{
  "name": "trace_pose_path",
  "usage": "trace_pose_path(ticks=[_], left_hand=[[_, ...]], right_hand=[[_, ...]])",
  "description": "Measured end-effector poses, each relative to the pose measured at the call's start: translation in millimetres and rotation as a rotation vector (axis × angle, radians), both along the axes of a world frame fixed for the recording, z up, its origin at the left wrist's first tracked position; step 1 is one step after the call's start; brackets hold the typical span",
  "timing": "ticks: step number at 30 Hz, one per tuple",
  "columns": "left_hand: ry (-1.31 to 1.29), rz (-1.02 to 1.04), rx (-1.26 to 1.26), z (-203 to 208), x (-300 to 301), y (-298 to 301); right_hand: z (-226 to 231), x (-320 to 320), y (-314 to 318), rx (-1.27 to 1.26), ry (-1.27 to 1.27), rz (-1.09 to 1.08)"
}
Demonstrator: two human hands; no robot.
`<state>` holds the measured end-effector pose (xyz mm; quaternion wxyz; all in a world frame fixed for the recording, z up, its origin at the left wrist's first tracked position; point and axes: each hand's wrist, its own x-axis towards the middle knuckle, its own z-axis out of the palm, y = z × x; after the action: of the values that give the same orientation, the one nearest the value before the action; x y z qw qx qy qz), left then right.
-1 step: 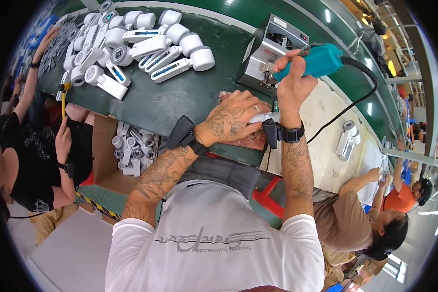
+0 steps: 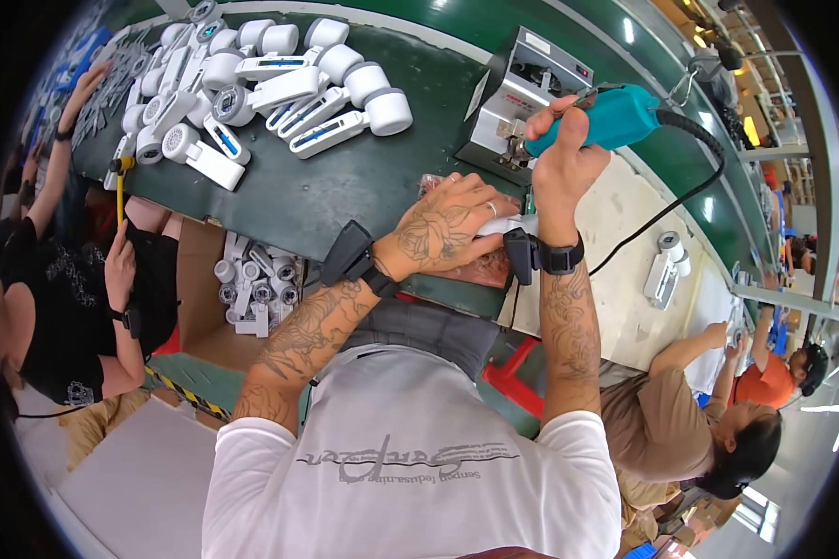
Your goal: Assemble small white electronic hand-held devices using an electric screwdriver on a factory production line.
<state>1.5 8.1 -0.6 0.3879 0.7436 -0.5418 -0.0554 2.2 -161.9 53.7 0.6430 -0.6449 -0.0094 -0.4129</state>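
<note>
My right hand (image 2: 567,166) is wrapped around a teal electric screwdriver (image 2: 611,118) with a black cable, its bit end pointing down. Under my left hand (image 2: 449,222), a white plastic piece (image 2: 503,224) is pinned on a reddish pad (image 2: 475,270) at the bench's front edge. My fingers and right wrist cover most of that piece, so its full shape is hidden. The screwdriver's tip is hidden behind my right hand and wrist. Just beyond the hands stands a grey metal screw feeder (image 2: 527,98).
White handheld fans (image 2: 298,88) lie heaped on the green bench (image 2: 345,191) at the far left. More white parts fill a cardboard box (image 2: 203,303) below. One white unit (image 2: 665,270) lies on the pale board at right. Co-workers sit on both sides; one holds a yellow-handled tool (image 2: 120,191).
The screwdriver has shifted very slightly to the right in my right hand. My left hand has not moved. The co-worker's yellow-handled tool at left has moved a little.
</note>
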Motion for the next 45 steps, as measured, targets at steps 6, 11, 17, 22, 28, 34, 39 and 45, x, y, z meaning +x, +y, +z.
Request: trace_pose_path(ticks=[6, 11, 17, 22, 28, 34, 39, 45], left_hand=[[0.03, -0.001, 0.053, 1, 0, 1], [0.002, 0.026, 0.037, 1, 0, -1], [0.037, -0.003, 0.034, -4, -2, -1], [0.053, 0.008, 0.045, 1, -2, 0], [0.054, 0.018, 0.032, 2, -2, -2], [-0.02, 0.058, -0.055, -5, -1, -2], [-0.005, 0.04, -0.03, -3, -1, -3], [-0.012, 0.037, -0.041, -4, -3, -3]], right_hand=[[-7, -15, 7, 0.002, 0.143, 0.017], [20, -11, 4, 0.042, 0.017, -0.037], [-4, 2, -5, -0.06, 0.023, -0.016], [-2, -4, -3, -0.1, 0.061, -0.013], [12, -51, 9, 0.11, 0.14, -0.028], [2, -74, 0, 0.11, 0.141, -0.03], [-3, -75, 2, 0.143, 0.128, -0.021], [-11, -76, 2, 0.143, 0.15, -0.016]])
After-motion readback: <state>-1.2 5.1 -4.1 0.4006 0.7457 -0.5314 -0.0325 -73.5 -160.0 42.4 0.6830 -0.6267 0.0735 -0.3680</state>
